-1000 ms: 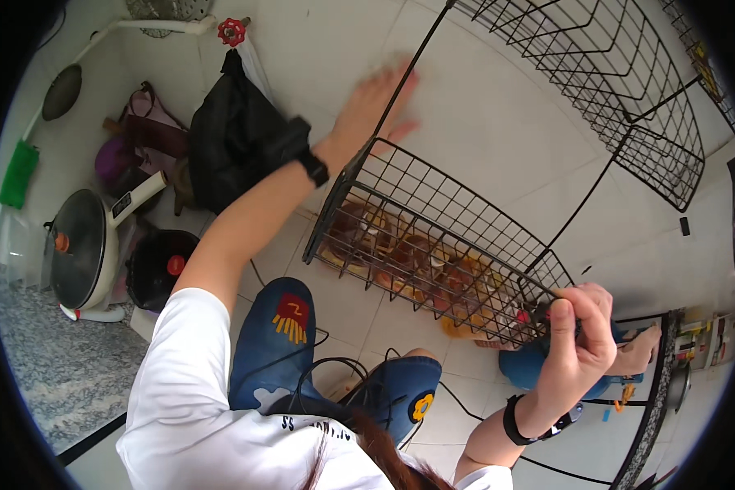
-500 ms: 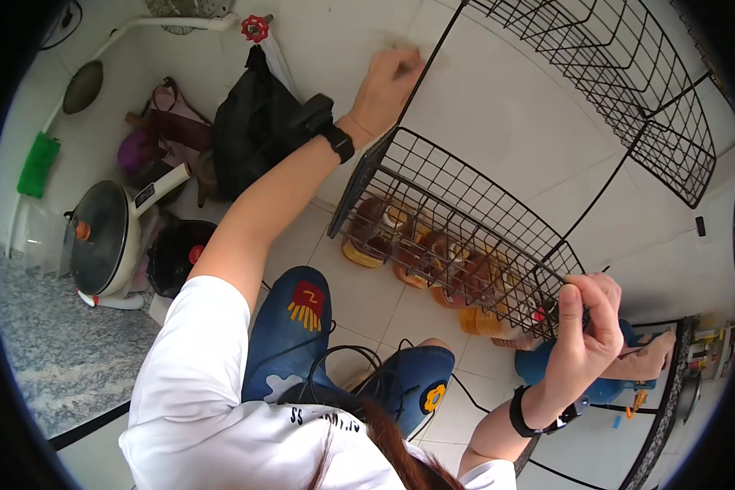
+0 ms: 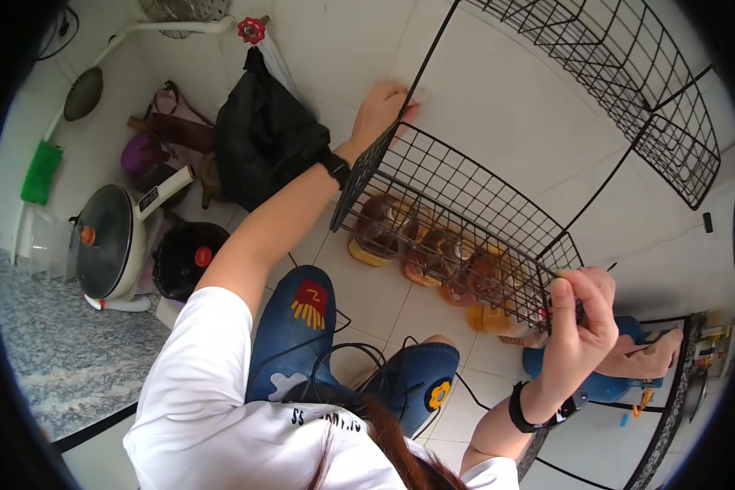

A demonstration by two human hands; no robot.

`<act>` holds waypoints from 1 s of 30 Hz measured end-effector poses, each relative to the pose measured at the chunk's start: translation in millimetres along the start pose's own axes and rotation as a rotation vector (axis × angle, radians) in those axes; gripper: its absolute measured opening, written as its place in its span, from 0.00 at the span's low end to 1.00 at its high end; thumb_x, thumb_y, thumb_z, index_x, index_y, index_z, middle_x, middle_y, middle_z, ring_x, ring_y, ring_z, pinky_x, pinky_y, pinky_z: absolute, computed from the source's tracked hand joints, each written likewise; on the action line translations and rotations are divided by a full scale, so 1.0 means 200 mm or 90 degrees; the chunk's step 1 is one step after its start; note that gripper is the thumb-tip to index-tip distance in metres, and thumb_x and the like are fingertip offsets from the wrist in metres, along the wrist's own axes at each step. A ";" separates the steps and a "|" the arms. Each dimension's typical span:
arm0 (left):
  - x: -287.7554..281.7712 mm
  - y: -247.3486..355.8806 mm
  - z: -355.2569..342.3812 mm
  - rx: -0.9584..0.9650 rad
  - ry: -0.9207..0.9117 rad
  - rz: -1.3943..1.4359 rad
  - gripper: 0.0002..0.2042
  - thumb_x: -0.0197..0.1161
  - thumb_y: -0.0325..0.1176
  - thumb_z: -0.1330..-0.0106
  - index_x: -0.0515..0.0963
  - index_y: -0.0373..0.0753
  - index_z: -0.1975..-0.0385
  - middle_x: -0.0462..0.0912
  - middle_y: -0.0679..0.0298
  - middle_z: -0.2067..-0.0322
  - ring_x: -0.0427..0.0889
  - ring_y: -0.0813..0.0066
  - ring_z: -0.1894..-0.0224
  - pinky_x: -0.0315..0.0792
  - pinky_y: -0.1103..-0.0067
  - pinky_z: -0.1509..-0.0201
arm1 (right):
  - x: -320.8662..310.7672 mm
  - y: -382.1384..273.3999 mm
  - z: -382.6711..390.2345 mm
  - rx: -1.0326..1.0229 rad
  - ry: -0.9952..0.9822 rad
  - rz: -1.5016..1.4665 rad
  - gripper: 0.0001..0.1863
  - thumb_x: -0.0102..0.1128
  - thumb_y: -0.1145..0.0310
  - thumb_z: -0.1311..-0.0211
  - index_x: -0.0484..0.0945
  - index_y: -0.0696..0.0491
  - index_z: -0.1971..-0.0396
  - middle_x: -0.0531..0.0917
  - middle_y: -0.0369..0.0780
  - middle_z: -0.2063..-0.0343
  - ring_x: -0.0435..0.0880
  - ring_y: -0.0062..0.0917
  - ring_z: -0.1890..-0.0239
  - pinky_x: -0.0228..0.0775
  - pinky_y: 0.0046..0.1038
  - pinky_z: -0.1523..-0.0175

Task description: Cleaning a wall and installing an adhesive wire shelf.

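Left hand [image 3: 384,114], upper middle of the frame: lower than half a second ago and closer to the left end of the basket [image 3: 465,219], with fingers curled in rather than spread as a second ago. Fingertips partly lost behind the post [image 3: 429,61], against the pale wall [image 3: 506,106]; impossible to tell whether closed on anything. Right hand [image 3: 584,314], right of centre: thumb and fingers pinching the rim at the right end of the basket, as in both earlier views. In judgement, work now centred on the left end, with steadying left to the right hand. Basket in the middle of the frame: black wire, open square mesh, long and trough-like, slanting from centre-left down to the right, darker at the left end panel. Amber-coloured jars [image 3: 373,237] in a row below, partly visible through the mesh. At upper right, a second basket [image 3: 652,110] of like mesh, bowed toward the rim of the view. At left, a black bag [image 3: 261,139] near the left wrist and, farther out, a lidded pan [image 3: 110,237] beside the speckled bench [image 3: 65,351].
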State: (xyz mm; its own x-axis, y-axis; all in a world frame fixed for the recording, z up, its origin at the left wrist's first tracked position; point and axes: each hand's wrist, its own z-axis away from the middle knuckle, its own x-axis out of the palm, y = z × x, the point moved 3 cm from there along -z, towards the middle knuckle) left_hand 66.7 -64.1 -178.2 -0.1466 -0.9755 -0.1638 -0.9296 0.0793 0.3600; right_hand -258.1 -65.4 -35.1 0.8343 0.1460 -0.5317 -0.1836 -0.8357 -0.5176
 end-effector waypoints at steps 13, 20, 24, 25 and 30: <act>0.11 -0.11 0.24 -0.360 -0.199 0.392 0.06 0.61 0.18 0.53 0.76 0.32 0.74 0.76 0.57 0.74 0.76 0.64 0.70 0.71 0.79 0.66 | -0.01 -0.01 0.01 -0.035 0.032 0.034 0.05 0.65 0.78 0.55 0.78 0.58 0.77 0.74 0.35 0.79 0.70 0.24 0.68 0.60 0.21 0.67; -0.07 0.05 -0.44 0.149 0.114 0.005 0.05 0.62 0.24 0.48 0.75 0.34 0.71 0.74 0.58 0.68 0.75 0.61 0.68 0.71 0.76 0.64 | 0.00 -0.01 0.01 -0.017 0.022 0.010 0.05 0.65 0.78 0.55 0.78 0.58 0.76 0.74 0.35 0.79 0.69 0.23 0.69 0.60 0.20 0.66; 0.01 -0.14 0.03 -0.105 -0.117 0.198 0.03 0.62 0.25 0.49 0.76 0.36 0.75 0.75 0.60 0.69 0.75 0.60 0.64 0.71 0.72 0.60 | 0.02 -0.02 0.01 -0.013 0.023 0.019 0.05 0.64 0.78 0.54 0.78 0.59 0.76 0.74 0.35 0.79 0.70 0.23 0.69 0.60 0.20 0.66; 0.02 -0.23 0.21 -0.211 -0.199 0.367 0.02 0.62 0.25 0.49 0.76 0.36 0.76 0.76 0.60 0.69 0.75 0.61 0.62 0.70 0.72 0.58 | 0.01 -0.02 0.01 -0.021 0.021 0.014 0.05 0.64 0.78 0.54 0.78 0.59 0.76 0.74 0.35 0.79 0.70 0.23 0.69 0.60 0.20 0.66; -0.15 -0.29 0.06 0.017 -0.007 -0.095 0.05 0.61 0.23 0.50 0.78 0.37 0.72 0.78 0.61 0.68 0.77 0.65 0.64 0.72 0.78 0.61 | 0.01 0.02 0.01 0.004 0.006 0.002 0.05 0.64 0.77 0.53 0.77 0.59 0.76 0.74 0.35 0.79 0.69 0.23 0.69 0.60 0.19 0.66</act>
State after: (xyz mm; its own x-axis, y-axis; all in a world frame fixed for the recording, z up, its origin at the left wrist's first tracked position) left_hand 121.5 -37.5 -205.7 -0.0092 -0.9747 -0.2232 -0.9502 -0.0611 0.3056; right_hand -258.1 -68.4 -39.8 0.8382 0.1381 -0.5276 -0.1897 -0.8331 -0.5195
